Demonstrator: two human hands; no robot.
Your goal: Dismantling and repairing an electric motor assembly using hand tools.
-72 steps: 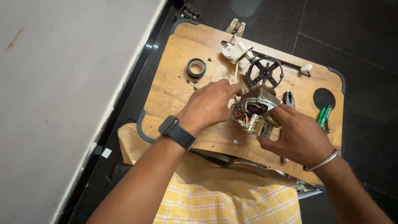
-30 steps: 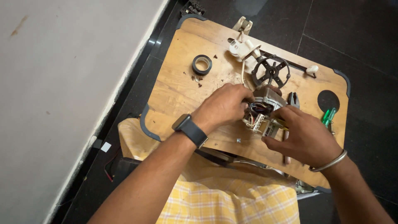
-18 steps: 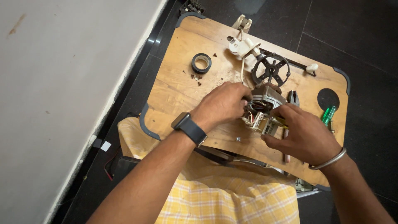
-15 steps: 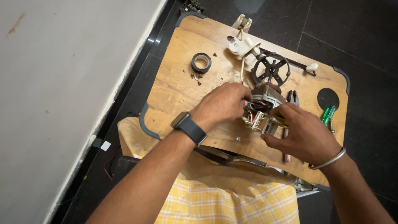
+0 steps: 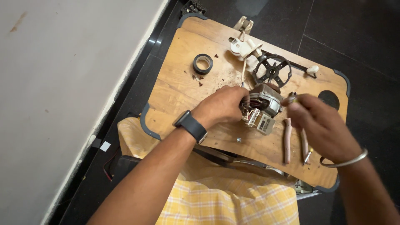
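Head view: left hand gripping upright motor, right hand loosely curled.

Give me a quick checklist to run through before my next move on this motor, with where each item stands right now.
1. Motor steadied: ok, left hand has a grip on its wired end.
2. Right hand free: not ok, its fingertips pinch a small part, too blurred to identify.
3. Pliers within reach: ok, lying on the board beside the right hand.
4. Loose small part accounted for: ok, on the board in front of the motor.
5. Tape roll out of the way: ok, apart from the hands.
6. Wires intact: cannot tell, partly hidden.
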